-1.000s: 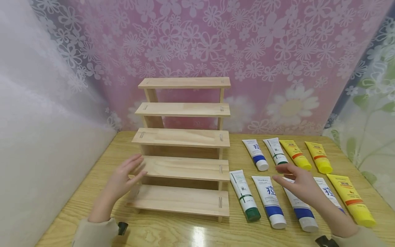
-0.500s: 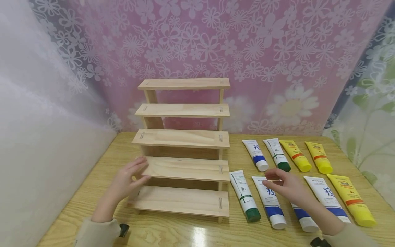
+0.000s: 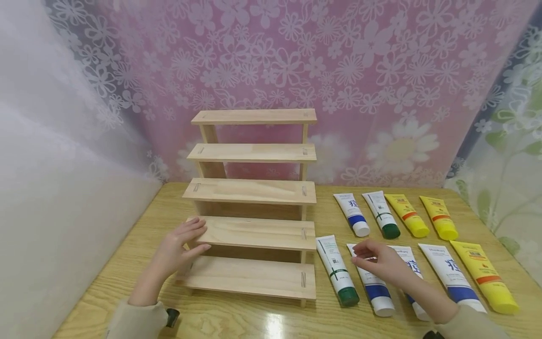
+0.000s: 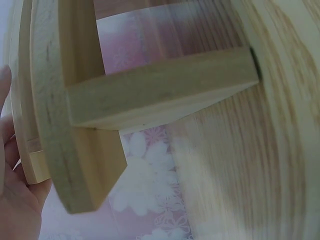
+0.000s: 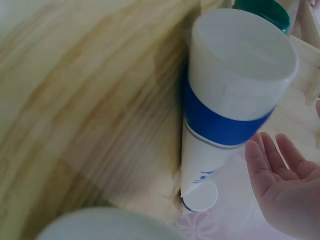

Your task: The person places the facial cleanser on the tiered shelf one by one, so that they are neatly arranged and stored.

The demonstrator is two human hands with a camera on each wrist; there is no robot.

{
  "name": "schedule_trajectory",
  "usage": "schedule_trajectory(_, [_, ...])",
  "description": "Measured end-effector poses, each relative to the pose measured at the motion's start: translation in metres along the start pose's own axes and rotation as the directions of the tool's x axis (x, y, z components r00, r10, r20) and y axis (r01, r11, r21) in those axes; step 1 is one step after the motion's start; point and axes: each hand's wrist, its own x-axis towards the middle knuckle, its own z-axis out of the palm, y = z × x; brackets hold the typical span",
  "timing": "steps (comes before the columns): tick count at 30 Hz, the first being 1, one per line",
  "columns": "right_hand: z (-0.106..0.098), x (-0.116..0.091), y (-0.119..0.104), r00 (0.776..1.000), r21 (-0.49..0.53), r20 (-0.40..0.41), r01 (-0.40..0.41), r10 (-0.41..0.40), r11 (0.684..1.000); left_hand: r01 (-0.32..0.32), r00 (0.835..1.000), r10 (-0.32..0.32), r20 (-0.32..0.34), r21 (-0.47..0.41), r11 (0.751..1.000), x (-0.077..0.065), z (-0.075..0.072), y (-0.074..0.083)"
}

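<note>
A five-step wooden display rack (image 3: 250, 190) stands on the table. My left hand (image 3: 171, 252) is at the left end of its second-lowest shelf (image 3: 254, 231), fingers resting over the end and thumb near the front edge. In the left wrist view, the left hand (image 4: 20, 205) shows behind the rack's boards (image 4: 75, 150). My right hand (image 3: 383, 263), fingers loosely bent and holding nothing, is over a white tube with a blue band (image 3: 376, 289). The right wrist view shows that tube (image 5: 225, 120) beside the hand (image 5: 285, 190).
A white tube with a green cap (image 3: 336, 268) lies near the rack's right side. Further right in the front row lie blue-banded white tubes (image 3: 450, 273) and a yellow tube (image 3: 484, 275). Smaller tubes (image 3: 381, 212) form a back row. A floral curtain (image 3: 271, 56) hangs behind the table.
My right hand has moved left across the front-row tubes to the blue-banded tube beside the green-capped one. My left hand has shifted slightly right onto the shelf's end.
</note>
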Motion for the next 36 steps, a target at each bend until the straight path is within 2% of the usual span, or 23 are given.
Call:
schedule_trajectory(7, [0.007, 0.003, 0.0, 0.998, -0.025, 0.05, -0.042, 0.043, 0.999, -0.012, 0.999, 0.013, -0.036, 0.019, 1.0, -0.001, 0.003, -0.003])
schedule_trajectory(17, [0.017, 0.008, -0.001, 0.995, -0.028, 0.064, -0.077, 0.079, 0.997, -0.029, 0.996, 0.03, -0.08, 0.015, 0.999, 0.0, 0.005, -0.001])
schedule_trajectory(26, [0.026, 0.016, -0.004, 0.986, -0.119, 0.094, -0.129, 0.14, 0.985, -0.034, 0.996, 0.034, -0.084, 0.0, 0.999, 0.001, 0.005, -0.001])
schedule_trajectory(36, [0.035, 0.02, -0.009, 0.977, -0.125, 0.102, -0.174, 0.187, 0.977, -0.033, 0.995, 0.032, -0.098, -0.005, 0.999, 0.0, 0.007, -0.003])
